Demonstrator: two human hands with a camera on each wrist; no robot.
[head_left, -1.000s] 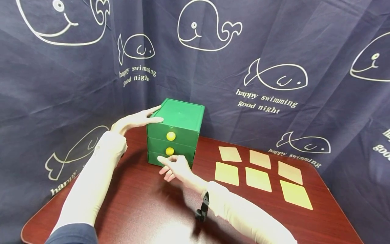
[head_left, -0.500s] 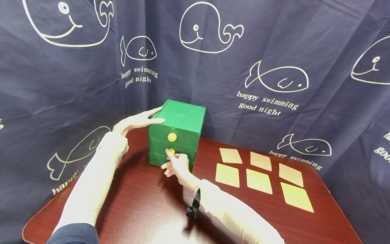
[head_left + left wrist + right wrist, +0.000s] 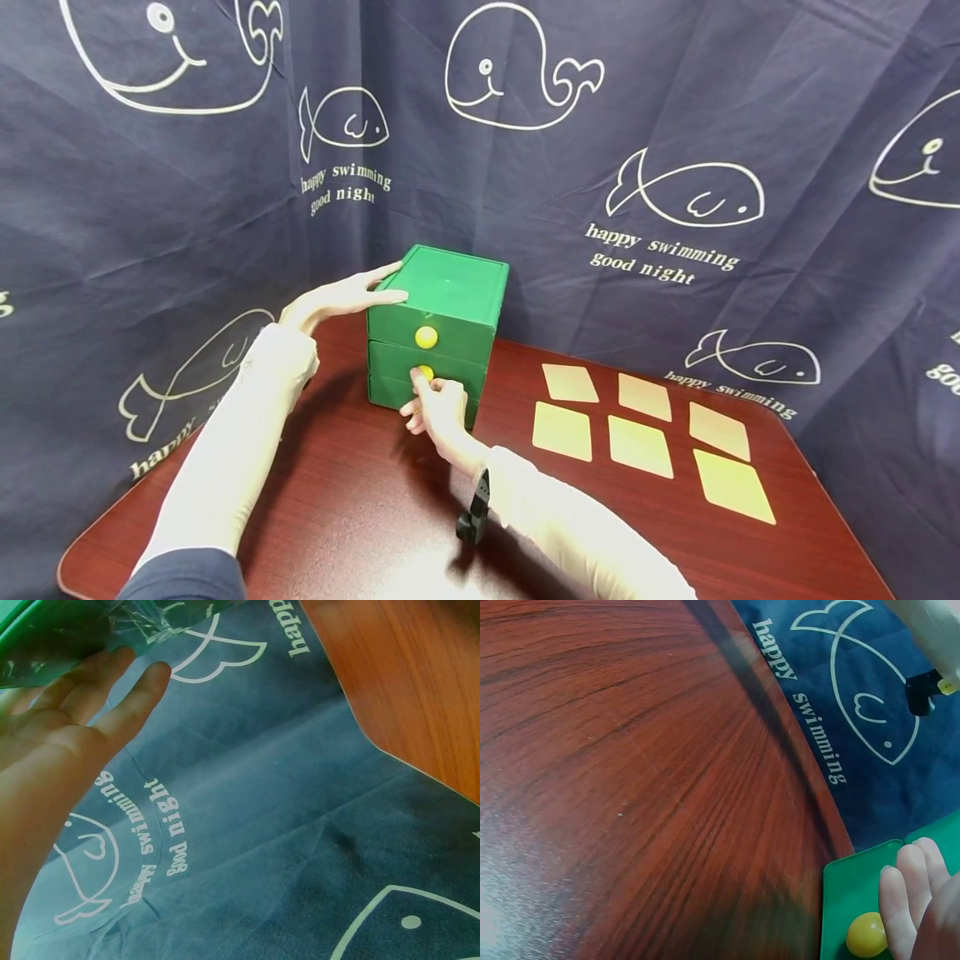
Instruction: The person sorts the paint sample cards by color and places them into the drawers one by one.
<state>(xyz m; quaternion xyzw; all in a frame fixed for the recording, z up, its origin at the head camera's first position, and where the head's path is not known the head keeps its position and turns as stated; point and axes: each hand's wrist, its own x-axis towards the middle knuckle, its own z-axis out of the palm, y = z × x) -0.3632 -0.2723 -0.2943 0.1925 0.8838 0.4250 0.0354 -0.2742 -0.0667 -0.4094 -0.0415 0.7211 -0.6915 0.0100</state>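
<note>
A green drawer box (image 3: pixel 450 285) with stacked drawers stands on the table; round yellow knobs mark their fronts. My left hand (image 3: pixel 330 302) steadies its top left edge, thumb on the top and fingers extended along the side, as the left wrist view also shows. At the middle drawer, my right hand (image 3: pixel 444 408) pinches the yellow knob (image 3: pixel 428 372) with the thumb at its left; the other fingertips on it are hidden. Above it is the top drawer's knob (image 3: pixel 426 337). In the right wrist view another yellow knob (image 3: pixel 866 935) shows beside the fingers.
Several pale yellow square cards (image 3: pixel 562 431) lie in two rows on the right of the reddish-brown wooden table (image 3: pixel 337 500). A dark blue curtain (image 3: pixel 525 183) with white whale and fish drawings hangs behind and around the table.
My right hand has moved up slightly from in front of the bottom drawer to the middle drawer's knob and taken hold of it. My left hand stays on the box.
</note>
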